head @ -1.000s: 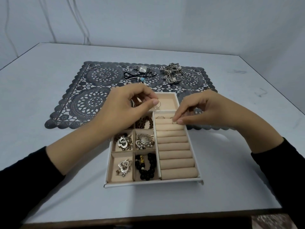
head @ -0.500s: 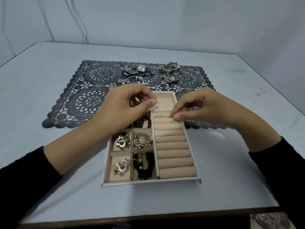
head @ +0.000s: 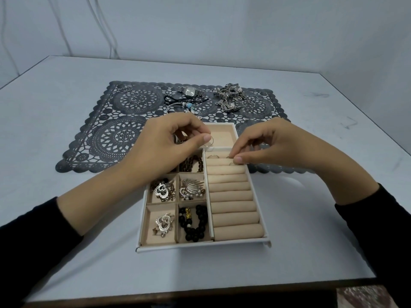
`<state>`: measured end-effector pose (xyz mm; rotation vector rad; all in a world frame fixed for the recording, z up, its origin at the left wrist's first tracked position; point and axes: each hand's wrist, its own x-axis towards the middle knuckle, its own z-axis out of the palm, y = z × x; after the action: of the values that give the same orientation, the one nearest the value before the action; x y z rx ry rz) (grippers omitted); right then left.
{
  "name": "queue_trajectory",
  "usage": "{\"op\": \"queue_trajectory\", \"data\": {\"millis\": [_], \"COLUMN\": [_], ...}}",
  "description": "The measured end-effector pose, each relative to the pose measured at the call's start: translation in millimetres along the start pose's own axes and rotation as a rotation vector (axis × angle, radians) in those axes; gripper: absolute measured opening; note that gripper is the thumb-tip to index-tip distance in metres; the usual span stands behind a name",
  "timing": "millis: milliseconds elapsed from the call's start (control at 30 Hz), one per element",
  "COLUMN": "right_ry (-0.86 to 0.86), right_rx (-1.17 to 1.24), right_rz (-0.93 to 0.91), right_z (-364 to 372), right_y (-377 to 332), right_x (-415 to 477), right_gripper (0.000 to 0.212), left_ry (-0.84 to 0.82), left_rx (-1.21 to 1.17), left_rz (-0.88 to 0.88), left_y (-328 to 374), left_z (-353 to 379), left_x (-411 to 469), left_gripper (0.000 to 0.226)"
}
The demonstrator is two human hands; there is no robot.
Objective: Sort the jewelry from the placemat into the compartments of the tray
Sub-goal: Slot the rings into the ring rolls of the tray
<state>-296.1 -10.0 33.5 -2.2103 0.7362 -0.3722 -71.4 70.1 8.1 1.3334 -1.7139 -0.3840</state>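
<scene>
Ring (head: 209,142) pinched in left grip (head: 168,142); rolls (head: 232,196) lie at four o'clock of it (axes crosswise), where right grip (head: 278,145) pinches second ring (head: 230,163).

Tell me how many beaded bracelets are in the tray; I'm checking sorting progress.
2. The black bracelet lies in the near middle compartment; the brown bracelet two compartments behind it, beside the left hand. That hand may hide more.
</scene>
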Motion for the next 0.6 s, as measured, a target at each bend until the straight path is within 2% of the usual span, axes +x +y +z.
{"op": "queue_trajectory", "data": {"millis": [333, 467, 600], "right_ry": [0.017, 0.029, 0.23], "right_rx": [-0.022, 0.068, 0.226], "right_rz": [0.015, 0.049, 0.062], "right_z": [2.9, 1.7, -1.8], "right_y": [2.1, 1.2, 6.1], "right_x": [4.7, 0.5, -2.2], "right_gripper": [0.015, 0.011, 0.014], "left_ry": [-0.002, -0.01, -0.027], "left_rx": [0.038, 0.048, 0.059], "left_rz": [0.034, 0.034, 0.04], "left_y": [0.8, 0.0, 1.2], "left_z": [-0.1, -0.5, -0.1], "left_x": [0.2, 0.5, 0.2], "left_gripper": [0.005, 0.006, 0.006]}}
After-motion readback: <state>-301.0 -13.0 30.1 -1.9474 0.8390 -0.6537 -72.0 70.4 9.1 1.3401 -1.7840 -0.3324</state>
